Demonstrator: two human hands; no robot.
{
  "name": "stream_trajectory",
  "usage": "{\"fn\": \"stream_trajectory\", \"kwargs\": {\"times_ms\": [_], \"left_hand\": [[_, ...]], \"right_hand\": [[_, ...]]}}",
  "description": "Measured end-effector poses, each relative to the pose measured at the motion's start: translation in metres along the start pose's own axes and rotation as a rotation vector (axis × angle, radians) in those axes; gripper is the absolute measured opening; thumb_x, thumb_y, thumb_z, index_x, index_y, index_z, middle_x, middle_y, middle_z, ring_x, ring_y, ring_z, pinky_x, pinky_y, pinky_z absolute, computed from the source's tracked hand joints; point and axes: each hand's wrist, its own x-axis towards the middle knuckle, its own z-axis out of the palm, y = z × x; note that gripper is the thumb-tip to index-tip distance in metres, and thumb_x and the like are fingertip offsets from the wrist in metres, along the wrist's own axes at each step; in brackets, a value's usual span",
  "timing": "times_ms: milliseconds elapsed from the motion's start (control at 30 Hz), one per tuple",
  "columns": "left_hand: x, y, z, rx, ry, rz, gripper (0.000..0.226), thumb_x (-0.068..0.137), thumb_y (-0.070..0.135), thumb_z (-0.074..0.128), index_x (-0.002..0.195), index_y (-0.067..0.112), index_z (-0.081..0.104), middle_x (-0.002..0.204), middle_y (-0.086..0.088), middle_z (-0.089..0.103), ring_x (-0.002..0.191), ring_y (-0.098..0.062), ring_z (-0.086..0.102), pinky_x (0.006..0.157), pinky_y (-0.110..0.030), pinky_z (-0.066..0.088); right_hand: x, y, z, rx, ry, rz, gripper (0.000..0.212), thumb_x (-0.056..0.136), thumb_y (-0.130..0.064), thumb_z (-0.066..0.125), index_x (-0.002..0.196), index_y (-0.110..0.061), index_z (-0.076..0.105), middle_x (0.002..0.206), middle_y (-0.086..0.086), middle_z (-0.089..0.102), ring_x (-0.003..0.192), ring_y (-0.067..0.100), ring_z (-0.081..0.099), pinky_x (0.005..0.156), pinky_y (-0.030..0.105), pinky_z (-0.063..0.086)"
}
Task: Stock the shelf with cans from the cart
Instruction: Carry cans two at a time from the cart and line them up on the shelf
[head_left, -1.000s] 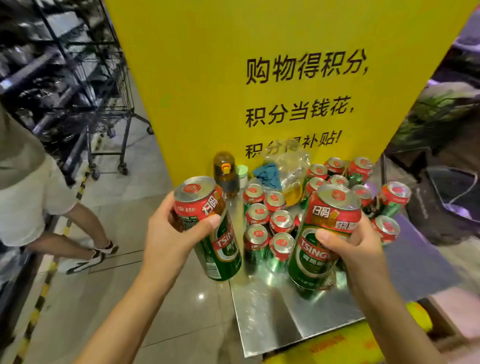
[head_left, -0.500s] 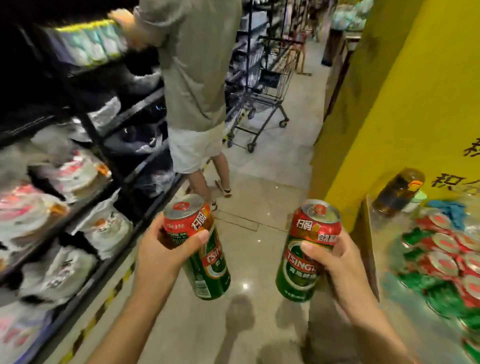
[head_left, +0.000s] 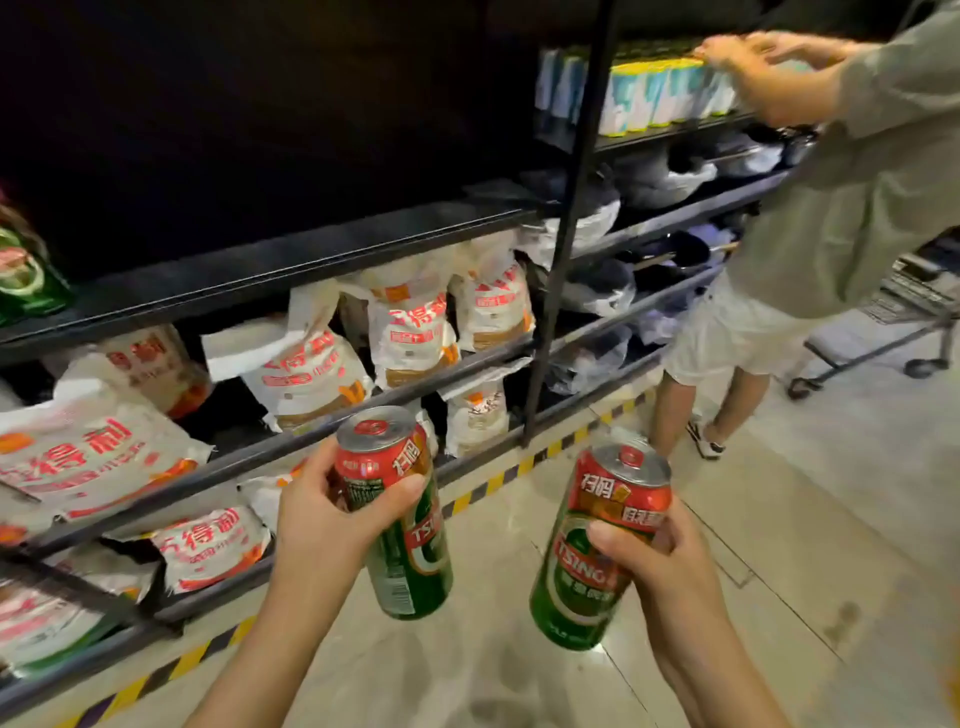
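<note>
**2 cans held before the shelf**

Head view: the left hand (head_left: 322, 525) grips 1 green can (head_left: 397, 512) and the right hand (head_left: 657, 564) grips another can (head_left: 597, 545), both in front of the black shelf (head_left: 291, 265), above the floor.

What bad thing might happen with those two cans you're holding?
1. Each hand holds one can in the air over the hard floor, the left hand its left can and the right hand its right can, so a slip might drop and dent one.
2. Another person is reaching into the shelf close by, so arms might bump.
</note>
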Motion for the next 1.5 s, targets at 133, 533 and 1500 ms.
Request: {"fn": "stream_trajectory", "kwargs": {"times_ms": [133,533,1500], "left_hand": [[0.026,-0.007,-0.028,-0.008,0.171,-0.032,0.053,0.062,0.017,0.085,0.107,0.031,0.058,0.098,0.010,0.068,0.089,-0.006,0.064,0.070,-0.025,0.048],[0.107,0.013,-0.077,-0.014,0.640,0.017,0.038,0.069,0.013,0.078,0.094,0.035,0.059,0.086,0.012,0.070,0.081,-0.002,0.065,0.070,-0.027,0.049],[0.383,-0.013,-0.295,0.040,0.501,0.138,0.061,0.066,0.017,0.082,0.120,0.025,0.055,0.111,0.008,0.066,0.099,-0.006,0.063,0.083,-0.024,0.052]], "right_hand": [[0.054,-0.005,0.040,-0.039,-0.180,0.038,0.081,0.030,-0.032,0.082,0.108,-0.026,0.062,0.095,0.001,0.073,0.085,0.016,0.070,0.068,0.028,0.051],[0.204,-0.028,0.163,-0.181,-0.551,0.063,0.076,0.042,-0.022,0.080,0.114,-0.032,0.057,0.106,-0.001,0.068,0.100,0.021,0.062,0.083,0.041,0.050],[0.329,0.008,0.497,-0.244,-0.655,-0.178,0.072,0.051,-0.025,0.081,0.116,-0.034,0.054,0.105,-0.008,0.067,0.096,0.009,0.064,0.075,0.022,0.052]]}}
